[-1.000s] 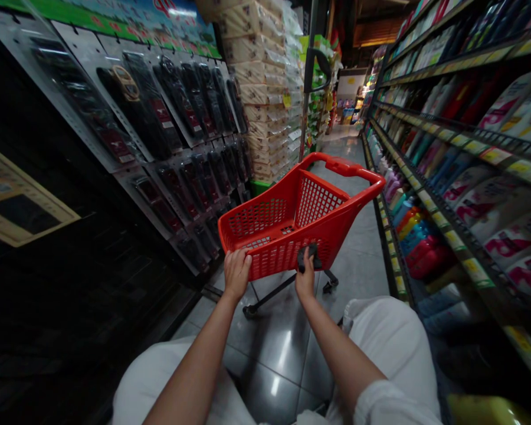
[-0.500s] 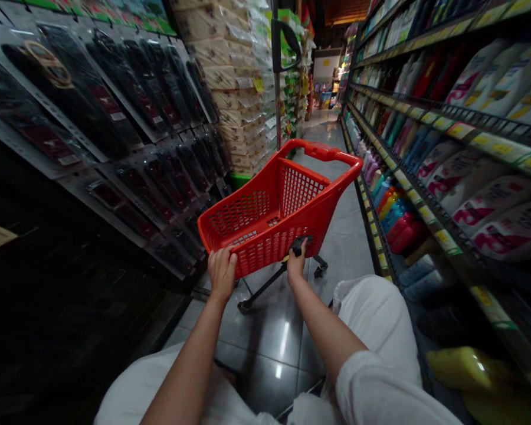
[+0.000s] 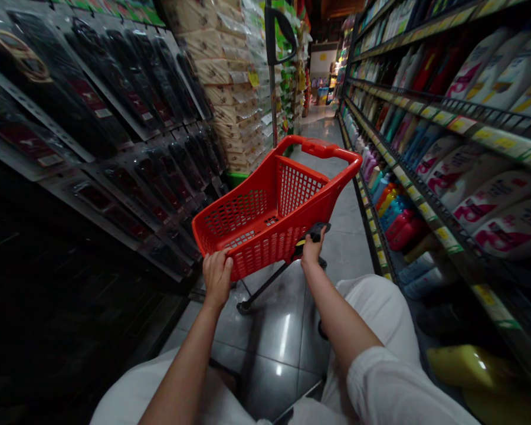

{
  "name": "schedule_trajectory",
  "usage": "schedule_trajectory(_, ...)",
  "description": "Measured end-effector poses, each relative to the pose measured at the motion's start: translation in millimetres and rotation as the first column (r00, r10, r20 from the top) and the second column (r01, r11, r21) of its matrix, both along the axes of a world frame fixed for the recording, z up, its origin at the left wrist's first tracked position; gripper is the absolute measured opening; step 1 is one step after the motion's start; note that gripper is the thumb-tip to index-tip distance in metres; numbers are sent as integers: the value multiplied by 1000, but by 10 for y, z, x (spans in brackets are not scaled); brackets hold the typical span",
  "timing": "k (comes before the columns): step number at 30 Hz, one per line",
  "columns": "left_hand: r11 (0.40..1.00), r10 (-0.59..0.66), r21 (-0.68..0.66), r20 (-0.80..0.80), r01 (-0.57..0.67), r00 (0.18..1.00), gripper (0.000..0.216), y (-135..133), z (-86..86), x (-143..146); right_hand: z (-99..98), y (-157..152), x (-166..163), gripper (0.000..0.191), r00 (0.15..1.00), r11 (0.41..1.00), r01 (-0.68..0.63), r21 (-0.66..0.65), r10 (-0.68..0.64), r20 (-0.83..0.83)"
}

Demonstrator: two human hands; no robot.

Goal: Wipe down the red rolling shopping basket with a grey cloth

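Observation:
A red plastic shopping cart [image 3: 265, 206] with an empty mesh basket stands in the aisle just ahead of me. My left hand [image 3: 217, 276] is closed over the near left corner of the basket rim. My right hand [image 3: 313, 248] is closed on a small black part [image 3: 317, 229] at the near right side of the cart. The cart's red handle [image 3: 325, 149] is at the far end, and a black frame with wheels [image 3: 265, 286] shows under the basket.
Pegboard racks of dark packaged goods [image 3: 128, 112] line the left. Stacked paper packs [image 3: 232, 77] stand beyond them. Shelves of detergent bottles and pouches [image 3: 460, 136] run along the right. A glossy tiled floor [image 3: 278, 330] leads down the narrow aisle.
The cart and both hands have shifted slightly left and turned; my right hand has moved out to the cart's right side, and the shelves have slid past as I advanced.

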State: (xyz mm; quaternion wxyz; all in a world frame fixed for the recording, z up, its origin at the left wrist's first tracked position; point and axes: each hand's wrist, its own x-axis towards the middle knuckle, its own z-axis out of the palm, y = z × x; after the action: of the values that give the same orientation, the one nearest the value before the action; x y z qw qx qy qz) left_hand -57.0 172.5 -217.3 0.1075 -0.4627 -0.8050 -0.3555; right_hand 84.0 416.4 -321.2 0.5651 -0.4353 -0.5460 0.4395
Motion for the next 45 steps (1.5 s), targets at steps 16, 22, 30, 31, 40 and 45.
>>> schedule_trajectory(16, 1000, -2, 16, -7, 2, 1000, 38, -19, -31, -41, 552, -251, -56, 75, 999, 1000, 14, -22, -15, -41)
schedule_trajectory(22, 999, -15, 34, -16, 16, 1000, 40, -13, -25, -30, 1038, -25, 59, 75, 999, 957, -1, 291, -10, 35)
schedule_trajectory(30, 1000, -16, 5, -1, 16, 1000, 41, 10, -25, -1, 626, -92, 58, 78, 984, 981, 76, 176, -102, 144)
schedule_trajectory(31, 1000, -17, -1, 3, 17, 1000, 41, 11, -25, 1, 591, -137, 55, 76, 984, 985, 77, 154, -100, 150)
schedule_trajectory(40, 1000, -20, 0, 22, 20, 1000, 39, 6, -53, -25, 715, -44, 188, 80, 986, 979, -63, 196, 30, 166)
schedule_trajectory(45, 999, -45, -28, 41, 46, 998, 42, 3, -31, -12, 714, -181, 84, 79, 983, 984, -44, 174, 12, 184)
